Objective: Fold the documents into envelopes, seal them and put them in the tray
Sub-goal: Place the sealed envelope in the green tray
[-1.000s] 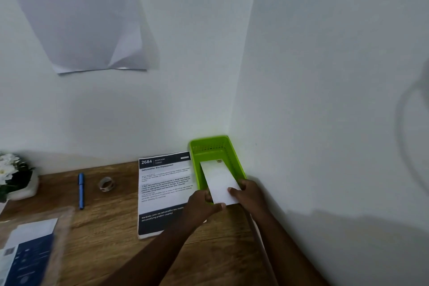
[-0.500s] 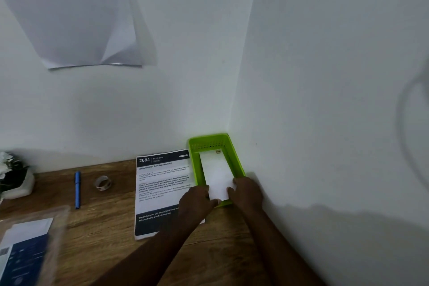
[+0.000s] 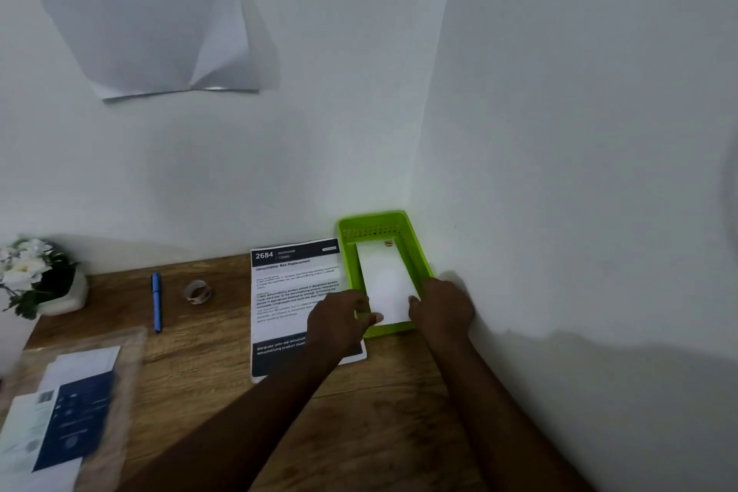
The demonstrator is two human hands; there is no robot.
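White paper envelope (image 3: 385,284) flat inside green plastic tray (image 3: 346,252), long axis away; left hand (image 3: 339,322), right hand (image 3: 441,310) pinching near end.

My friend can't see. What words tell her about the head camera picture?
Two hands, the left hand and right hand, lay a white envelope in a green tray in the desk's corner. A printed sheet, blue pen and tape roll lie left of it.

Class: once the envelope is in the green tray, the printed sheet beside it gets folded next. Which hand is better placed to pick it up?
Left. The left hand already hovers over the printed sheet, while the right hand sits at the green tray beside the wall, farther from it.
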